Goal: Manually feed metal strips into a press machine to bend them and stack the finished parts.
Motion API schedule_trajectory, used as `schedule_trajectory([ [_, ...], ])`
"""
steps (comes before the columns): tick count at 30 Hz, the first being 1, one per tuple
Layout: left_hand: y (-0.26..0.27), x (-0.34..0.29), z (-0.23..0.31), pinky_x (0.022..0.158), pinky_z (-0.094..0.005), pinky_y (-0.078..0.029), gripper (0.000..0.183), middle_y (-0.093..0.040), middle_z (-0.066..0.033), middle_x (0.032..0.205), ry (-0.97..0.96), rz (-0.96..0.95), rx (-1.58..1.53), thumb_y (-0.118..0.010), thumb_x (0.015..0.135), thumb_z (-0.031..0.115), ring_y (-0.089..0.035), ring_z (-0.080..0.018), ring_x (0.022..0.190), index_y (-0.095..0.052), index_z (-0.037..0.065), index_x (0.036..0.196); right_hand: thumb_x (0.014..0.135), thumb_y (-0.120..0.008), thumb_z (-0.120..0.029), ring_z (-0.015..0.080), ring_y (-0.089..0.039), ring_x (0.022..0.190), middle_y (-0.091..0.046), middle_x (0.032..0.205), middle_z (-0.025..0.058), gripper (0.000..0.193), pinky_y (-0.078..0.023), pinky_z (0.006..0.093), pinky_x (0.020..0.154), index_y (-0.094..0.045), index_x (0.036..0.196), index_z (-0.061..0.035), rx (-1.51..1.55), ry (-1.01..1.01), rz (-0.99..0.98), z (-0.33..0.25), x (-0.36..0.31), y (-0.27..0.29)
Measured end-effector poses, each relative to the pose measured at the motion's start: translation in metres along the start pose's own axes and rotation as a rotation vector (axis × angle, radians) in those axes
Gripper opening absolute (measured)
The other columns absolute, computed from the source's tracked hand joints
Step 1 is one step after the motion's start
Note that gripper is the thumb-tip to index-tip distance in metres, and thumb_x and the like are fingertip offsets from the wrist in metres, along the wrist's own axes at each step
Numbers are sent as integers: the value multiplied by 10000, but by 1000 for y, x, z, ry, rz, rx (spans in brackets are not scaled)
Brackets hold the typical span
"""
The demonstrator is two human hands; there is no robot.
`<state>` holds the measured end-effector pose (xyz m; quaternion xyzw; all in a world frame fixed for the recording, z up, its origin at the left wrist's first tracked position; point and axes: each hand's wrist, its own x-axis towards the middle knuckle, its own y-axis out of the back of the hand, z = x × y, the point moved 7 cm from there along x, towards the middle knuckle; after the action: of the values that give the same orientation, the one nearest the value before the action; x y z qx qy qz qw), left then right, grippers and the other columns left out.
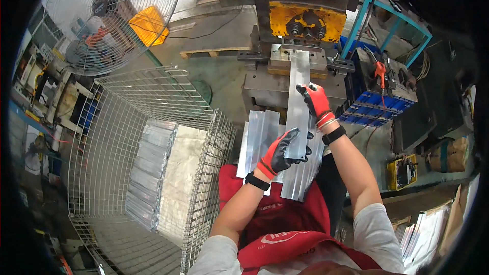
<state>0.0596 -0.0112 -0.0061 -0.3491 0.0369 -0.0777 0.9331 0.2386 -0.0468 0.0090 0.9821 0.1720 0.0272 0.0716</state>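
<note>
Both hands are on one long metal strip, feeding it lengthwise toward the press at twelve o'clock. Left hand, in a red and black glove, grips the strip's near end, fingers curled over its top. Right hand sits further up at about one o'clock from the left, fingers clamped on the strip's right edge. The strip's far end lies on the die bed, under the yellow head.

Looks like the loading step: strip going in, not yet struck, I'd say. Next move calls for squaring it against the die and getting both hands clear before the ram drops; fingers that near the tool are the worry.

More strips lie stacked on the lap, just below and at nine o'clock of the left hand. Wire cage at eight o'clock holds a row of finished-looking pieces, though that's a guess. Fan stands at ten o'clock.

Hard to tell: how far the strip reaches under the head, and any stop or guard there. Picture rim is black and bent
</note>
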Motion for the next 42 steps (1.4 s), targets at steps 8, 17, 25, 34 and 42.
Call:
schedule_trajectory([
  [8,-15,-3,15,605,-279,-507,428,-537,-187,1056,-313,-192,180,-528,815,70,-600,-198,767,-383,-4,1211,808,-552,-248,31,-388,545,-439,587,-77,250,-313,225,471,-562,654,-51,306,42,7,27,16,-4],
  [17,-18,-5,25,715,-327,-500,610,-500,-185,1121,-308,66,475,-577,682,-41,-593,-256,855,-336,1,1241,821,-538,-185,37,-478,645,-561,740,-41,232,-387,192,572,-619,907,15,491,1,-54,39,14,-9],
  [25,-11,-1,34,735,-363,-447,608,-566,-177,954,-300,177,1167,-629,597,26,-562,-312,822,-409,-57,1158,838,-499,-156,118,-565,836,-598,898,39,255,-427,227,746,-578,992,32,551,-130,-59,36,0,-11],
  [34,-10,-7,38,619,-240,-419,242,-537,-17,784,-137,394,1011,-449,886,230,-486,-72,702,-529,6,931,838,-450,-342,166,-514,850,-557,941,90,432,-396,285,751,-545,1072,9,267,61,-100,4,-31,-4],
  [42,-4,-19,28,686,-398,-451,664,-538,-238,959,-324,160,1298,-631,536,16,-548,-386,802,-410,-84,1154,813,-556,-101,13,-416,595,-515,687,-31,106,-323,180,501,-557,812,5,467,-71,24,0,-23,-7],
])
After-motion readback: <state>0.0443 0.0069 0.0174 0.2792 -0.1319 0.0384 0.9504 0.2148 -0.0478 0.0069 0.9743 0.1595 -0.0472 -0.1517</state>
